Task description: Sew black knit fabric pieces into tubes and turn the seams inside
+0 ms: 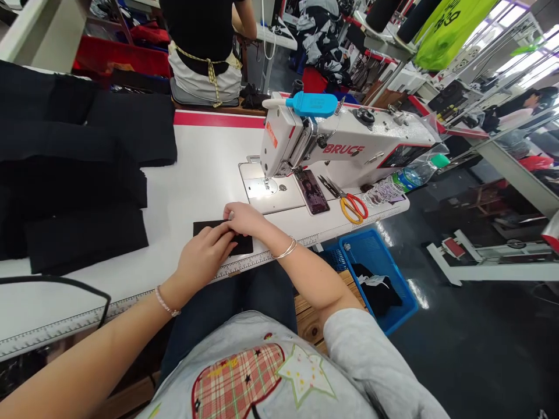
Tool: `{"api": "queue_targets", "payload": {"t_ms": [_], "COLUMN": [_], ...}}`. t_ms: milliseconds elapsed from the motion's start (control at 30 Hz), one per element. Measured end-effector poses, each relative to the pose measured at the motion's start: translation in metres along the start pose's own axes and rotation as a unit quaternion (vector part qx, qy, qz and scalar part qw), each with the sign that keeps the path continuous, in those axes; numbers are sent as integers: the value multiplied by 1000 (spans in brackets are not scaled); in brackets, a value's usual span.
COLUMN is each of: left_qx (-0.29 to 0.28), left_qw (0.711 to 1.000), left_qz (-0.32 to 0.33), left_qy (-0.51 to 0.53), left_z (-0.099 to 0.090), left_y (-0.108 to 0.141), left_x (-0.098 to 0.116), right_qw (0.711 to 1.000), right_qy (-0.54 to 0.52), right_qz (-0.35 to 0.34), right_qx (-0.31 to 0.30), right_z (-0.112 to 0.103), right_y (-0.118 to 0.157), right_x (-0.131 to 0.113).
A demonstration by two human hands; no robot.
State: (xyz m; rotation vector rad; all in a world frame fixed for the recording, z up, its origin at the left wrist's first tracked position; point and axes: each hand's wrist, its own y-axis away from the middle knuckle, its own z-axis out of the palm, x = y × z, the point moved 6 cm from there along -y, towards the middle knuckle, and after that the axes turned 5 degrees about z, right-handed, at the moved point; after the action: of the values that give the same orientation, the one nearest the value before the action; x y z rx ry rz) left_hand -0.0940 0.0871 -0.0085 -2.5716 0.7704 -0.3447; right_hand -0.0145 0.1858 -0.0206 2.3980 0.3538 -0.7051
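Black cloth (243, 247), a small piece, lies flat on the table (205, 163) near your edge, partly covered by your fingers. It looks light, soft and thin, likely to bend or crease easily rather than break; against the smooth white top it may slide if only nudged. Best hold, you'd judge: a light pinch at an edge or corner, with the other hand's fingers flat to steady it. Your left hand (206, 253) comes in from the near side, palm down, fingers lying together across the cloth, loosely bent; you can't make out whether that grip has any of it pinched. Your right hand (243, 220) reaches over the far edge, fingers curled in close to the thumb, little gap showing; whether cloth sits between the tips is hidden from you. Both hands meet over the piece. Just in front of you runs a ruler strip (61, 327) along the table's edge. Beyond your right hand, the metal plate (279, 202) of a white sewing machine (345, 137), then a phone (312, 192) and scissors (353, 210). To your left, well apart, piles of dark cloth (87, 145).
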Motion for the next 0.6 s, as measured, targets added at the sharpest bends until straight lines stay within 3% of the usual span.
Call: {"api": "queue_targets", "payload": {"t_ms": [167,300,467,600], "left_qx": [18,26,1,-9], "left_qw": [999,997,998,998], "left_qz": [42,73,42,62], "left_qy": [-5,-25,40,31], "left_z": [-1,-3,4,8], "left_y": [6,17,29,31], "left_x": [7,14,7,6], "right_qw": [1000,996,987,975], "right_qy": [19,60,94,151], "right_qz": [10,-19,-32,-31], "right_qx": [0,59,124,159], "right_z": [-1,-1,6,9], "right_y": [1,9,22,28], "right_x": [1,-4,-5,-4]}}
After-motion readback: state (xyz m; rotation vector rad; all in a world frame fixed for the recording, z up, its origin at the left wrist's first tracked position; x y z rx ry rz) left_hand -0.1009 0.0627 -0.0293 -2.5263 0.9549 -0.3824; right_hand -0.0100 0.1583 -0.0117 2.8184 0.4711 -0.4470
